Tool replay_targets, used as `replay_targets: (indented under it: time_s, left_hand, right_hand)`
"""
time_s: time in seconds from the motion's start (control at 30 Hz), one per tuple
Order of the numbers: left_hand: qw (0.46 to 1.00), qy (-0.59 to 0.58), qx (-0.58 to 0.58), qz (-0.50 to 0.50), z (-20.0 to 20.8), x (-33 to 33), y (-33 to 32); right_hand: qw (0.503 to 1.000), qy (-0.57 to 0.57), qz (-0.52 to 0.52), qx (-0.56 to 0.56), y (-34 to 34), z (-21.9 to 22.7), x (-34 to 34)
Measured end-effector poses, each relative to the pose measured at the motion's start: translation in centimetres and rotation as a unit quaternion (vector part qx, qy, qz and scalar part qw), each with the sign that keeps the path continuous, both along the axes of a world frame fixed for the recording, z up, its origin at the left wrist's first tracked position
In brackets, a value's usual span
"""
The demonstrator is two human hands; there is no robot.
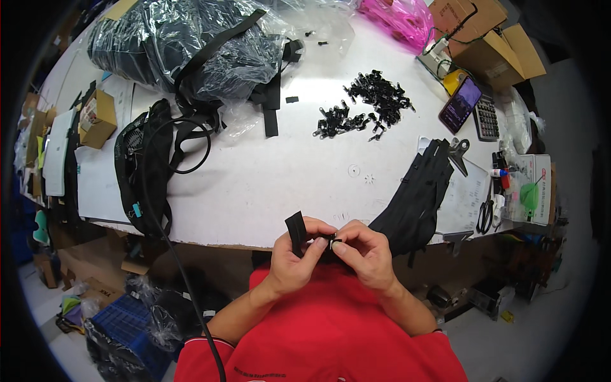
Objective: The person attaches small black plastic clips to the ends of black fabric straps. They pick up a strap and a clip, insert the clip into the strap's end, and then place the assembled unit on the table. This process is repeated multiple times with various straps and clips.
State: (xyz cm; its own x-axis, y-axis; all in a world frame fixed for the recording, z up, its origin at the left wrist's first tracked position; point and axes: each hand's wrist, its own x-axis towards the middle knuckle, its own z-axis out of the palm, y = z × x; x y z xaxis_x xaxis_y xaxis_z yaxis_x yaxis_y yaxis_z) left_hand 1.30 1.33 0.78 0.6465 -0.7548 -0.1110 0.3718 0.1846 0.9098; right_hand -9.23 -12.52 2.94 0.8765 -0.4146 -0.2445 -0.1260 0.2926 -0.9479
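Note:
My left hand (pixel 298 253) is closed on a black fabric strip (pixel 295 228), one end of which sticks up past the thumb. My right hand (pixel 364 253) meets it at the table's front edge, thumb and forefinger pinched on a small dark piece (pixel 331 238) at the strip. It looks like a zipper slider, but the fingers cover most of it. Beyond my hands lies a loose pile of small black zipper sliders (pixel 382 95) with shiny metal parts. A bundle of long black strips (pixel 417 197) rests to the right of my right hand, hanging over the edge.
A large plastic-wrapped black bundle (pixel 210 51) fills the far left. Nearer lies a black bag (pixel 143 165) with a cable looping past it. On the right are a phone (pixel 460 105), a calculator (pixel 487 118), a bulldog clip (pixel 457 153), scissors (pixel 485 215) and an open cardboard box (pixel 503 60).

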Motion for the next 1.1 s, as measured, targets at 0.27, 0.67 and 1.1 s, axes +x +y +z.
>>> replay_targets:
  time_s: [0.27, 0.67, 1.1]
  left_hand:
    - [0.992, -0.122, 0.007, -0.018, -0.3, 0.8, 0.2]
    - [0.994, -0.110, 0.013, 0.025, 0.0, 0.2, 0.1]
    - [0.977, -0.209, 0.050, 0.013, 0.1, 0.6, 0.4]
  right_hand:
    - [0.999, 0.048, -0.003, 0.000, -0.1, 0.2, 0.0]
    - [0.960, 0.000, -0.014, -0.281, 1.2, 0.0, 0.4]
    - [0.960, 0.019, -0.025, -0.280, 1.6, -0.3, 0.1]
